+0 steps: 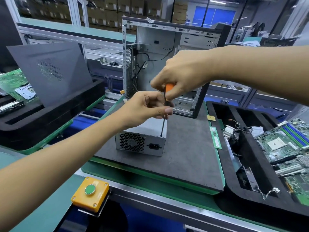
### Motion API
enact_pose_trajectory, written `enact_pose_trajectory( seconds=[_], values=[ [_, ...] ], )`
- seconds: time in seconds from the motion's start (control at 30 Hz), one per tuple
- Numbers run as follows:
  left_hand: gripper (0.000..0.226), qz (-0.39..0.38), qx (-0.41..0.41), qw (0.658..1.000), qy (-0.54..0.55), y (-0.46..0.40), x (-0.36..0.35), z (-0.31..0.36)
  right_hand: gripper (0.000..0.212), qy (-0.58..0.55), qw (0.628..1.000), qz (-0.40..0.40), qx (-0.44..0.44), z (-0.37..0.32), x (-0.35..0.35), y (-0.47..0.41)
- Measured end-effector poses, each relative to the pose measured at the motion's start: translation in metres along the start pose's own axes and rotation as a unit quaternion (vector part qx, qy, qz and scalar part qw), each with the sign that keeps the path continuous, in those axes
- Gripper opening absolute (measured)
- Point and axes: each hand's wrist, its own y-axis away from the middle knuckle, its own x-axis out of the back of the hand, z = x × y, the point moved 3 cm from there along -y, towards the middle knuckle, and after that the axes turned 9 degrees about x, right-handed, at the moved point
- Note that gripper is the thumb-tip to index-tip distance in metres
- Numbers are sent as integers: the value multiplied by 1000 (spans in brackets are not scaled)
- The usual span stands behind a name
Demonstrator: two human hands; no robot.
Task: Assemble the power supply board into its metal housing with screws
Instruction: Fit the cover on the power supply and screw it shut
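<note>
A silver power supply housing (pixel 141 144) with a honeycomb fan grille and a power socket sits on a dark mat (pixel 187 148). A screwdriver (pixel 164 113) with an orange and black handle stands upright, its tip on the housing's top near the front right corner. My right hand (pixel 182 76) grips the handle from above. My left hand (pixel 147 108) pinches the shaft just below the handle. The screw under the tip is too small to make out.
An open computer case (pixel 167 64) stands upright behind the housing. A grey side panel (pixel 50 71) leans at the left. The black tray (pixel 234 164) at right holds a motherboard (pixel 287 148) and cables. A yellow box with a green button (pixel 90 195) sits at the front edge.
</note>
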Motion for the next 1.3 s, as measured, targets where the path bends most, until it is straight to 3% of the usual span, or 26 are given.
enact_pose_trajectory(
  seconds=[0.1,0.2,0.33,0.5,0.7,0.9,1.0,1.2,1.3],
  values=[
    [20,-73,20,997,-2,3,3,2,30,-68,997,0,22,-8,4,-2],
    [21,-93,22,995,-12,3,7,2,25,-56,998,-2,37,-6,3,-2],
    [20,-95,50,994,15,3,9,5,26,-77,997,-7,11,2,-7,2],
    [27,-14,25,1000,-4,-2,2,8,17,-173,985,-16,-22,2,-9,-5],
    [18,-61,41,996,56,4,1,2,14,-164,985,2,-47,3,-9,-7],
    [19,-95,52,994,31,6,8,2,23,-231,971,25,-50,-2,-14,-13],
    [15,-106,48,993,27,5,10,2,15,-221,972,24,-71,-2,-15,-11],
    [25,-96,30,995,-3,-2,2,5,12,-206,966,51,-150,-5,-18,6],
    [26,-85,1,996,14,-7,-8,8,16,-229,952,107,-175,-9,-18,22]
  ],
)
